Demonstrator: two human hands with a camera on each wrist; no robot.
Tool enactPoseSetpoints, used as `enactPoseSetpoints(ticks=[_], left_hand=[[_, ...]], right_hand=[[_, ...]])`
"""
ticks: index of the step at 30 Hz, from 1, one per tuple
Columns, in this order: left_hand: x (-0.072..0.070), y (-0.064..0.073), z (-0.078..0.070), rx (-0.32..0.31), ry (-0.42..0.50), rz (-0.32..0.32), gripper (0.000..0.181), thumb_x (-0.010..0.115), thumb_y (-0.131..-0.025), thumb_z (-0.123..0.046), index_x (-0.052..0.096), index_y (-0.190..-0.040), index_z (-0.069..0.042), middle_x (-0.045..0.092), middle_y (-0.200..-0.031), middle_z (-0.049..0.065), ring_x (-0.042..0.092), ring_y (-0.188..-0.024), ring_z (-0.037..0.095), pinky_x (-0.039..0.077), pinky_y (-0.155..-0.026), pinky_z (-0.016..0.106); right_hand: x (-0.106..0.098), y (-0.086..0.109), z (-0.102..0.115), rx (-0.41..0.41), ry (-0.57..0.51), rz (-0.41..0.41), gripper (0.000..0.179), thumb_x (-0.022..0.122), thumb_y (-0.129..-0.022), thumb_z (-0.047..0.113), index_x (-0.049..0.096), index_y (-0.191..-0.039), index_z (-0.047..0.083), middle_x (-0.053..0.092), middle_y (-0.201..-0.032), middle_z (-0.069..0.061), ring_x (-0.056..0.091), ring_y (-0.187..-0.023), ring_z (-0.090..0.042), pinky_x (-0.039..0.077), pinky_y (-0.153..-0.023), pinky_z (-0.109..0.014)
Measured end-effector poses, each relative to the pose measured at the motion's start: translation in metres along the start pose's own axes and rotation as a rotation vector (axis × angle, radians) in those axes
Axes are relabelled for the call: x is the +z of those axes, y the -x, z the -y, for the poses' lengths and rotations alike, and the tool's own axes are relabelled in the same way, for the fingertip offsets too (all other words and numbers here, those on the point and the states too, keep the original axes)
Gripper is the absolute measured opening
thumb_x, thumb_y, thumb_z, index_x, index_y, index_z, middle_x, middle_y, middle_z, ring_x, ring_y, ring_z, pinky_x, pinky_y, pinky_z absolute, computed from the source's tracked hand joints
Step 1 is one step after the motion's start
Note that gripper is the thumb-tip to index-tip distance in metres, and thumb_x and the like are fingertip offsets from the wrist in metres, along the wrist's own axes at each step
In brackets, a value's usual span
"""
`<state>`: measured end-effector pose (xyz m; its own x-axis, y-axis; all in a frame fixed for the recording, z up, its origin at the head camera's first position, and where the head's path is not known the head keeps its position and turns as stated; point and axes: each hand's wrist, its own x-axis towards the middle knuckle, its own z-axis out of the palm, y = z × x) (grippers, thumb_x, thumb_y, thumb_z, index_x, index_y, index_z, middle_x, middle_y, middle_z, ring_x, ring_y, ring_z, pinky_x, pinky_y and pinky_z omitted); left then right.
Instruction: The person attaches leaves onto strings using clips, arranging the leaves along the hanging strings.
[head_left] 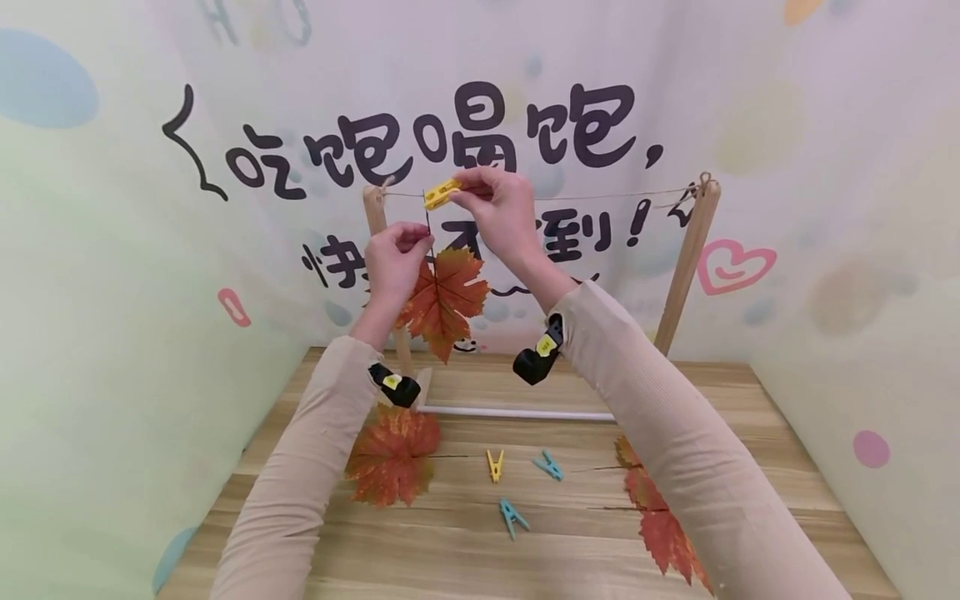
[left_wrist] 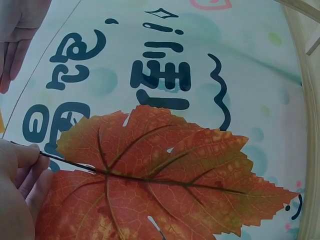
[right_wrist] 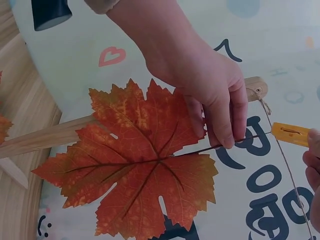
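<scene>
An orange-red maple leaf (head_left: 447, 298) hangs by its dark stem, which my left hand (head_left: 397, 260) pinches between thumb and fingers. In the right wrist view the stem (right_wrist: 202, 150) runs past those fingertips up to the string (right_wrist: 285, 150). A yellow clothespin (head_left: 441, 195) is pinched in my right hand (head_left: 501, 208), its tip right at the string and the stem's end. The left wrist view shows the leaf (left_wrist: 150, 175) large, with part of the right hand (left_wrist: 20, 35) at the upper left.
Two wooden posts, left (head_left: 375, 208) and right (head_left: 688, 267), carry the string; a white rod (head_left: 517, 412) runs low between them. On the wooden table (head_left: 450, 550) lie a yellow clothespin (head_left: 495, 466), blue clothespins (head_left: 513, 517), a leaf (head_left: 393, 457) at left and more leaves (head_left: 663, 533) at right.
</scene>
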<state>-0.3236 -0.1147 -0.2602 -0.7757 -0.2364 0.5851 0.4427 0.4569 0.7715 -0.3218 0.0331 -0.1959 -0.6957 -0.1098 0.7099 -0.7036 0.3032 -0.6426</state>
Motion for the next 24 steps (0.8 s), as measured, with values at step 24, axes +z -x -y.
enactPoseSetpoints(ticks=[24], left_hand=[[-0.002,0.000,0.002,0.019,0.038,0.003,0.017,0.066,-0.082,-0.010,0.067,-0.094,0.002,0.067,-0.090,0.014,0.062,-0.074,0.018,0.049,-0.066,0.019]], right_hand=[[0.007,-0.011,-0.002,0.068,0.050,0.037,0.020,0.067,-0.080,0.009,0.068,-0.099,0.001,0.068,-0.089,-0.009,0.063,-0.075,-0.012,0.049,-0.067,-0.016]])
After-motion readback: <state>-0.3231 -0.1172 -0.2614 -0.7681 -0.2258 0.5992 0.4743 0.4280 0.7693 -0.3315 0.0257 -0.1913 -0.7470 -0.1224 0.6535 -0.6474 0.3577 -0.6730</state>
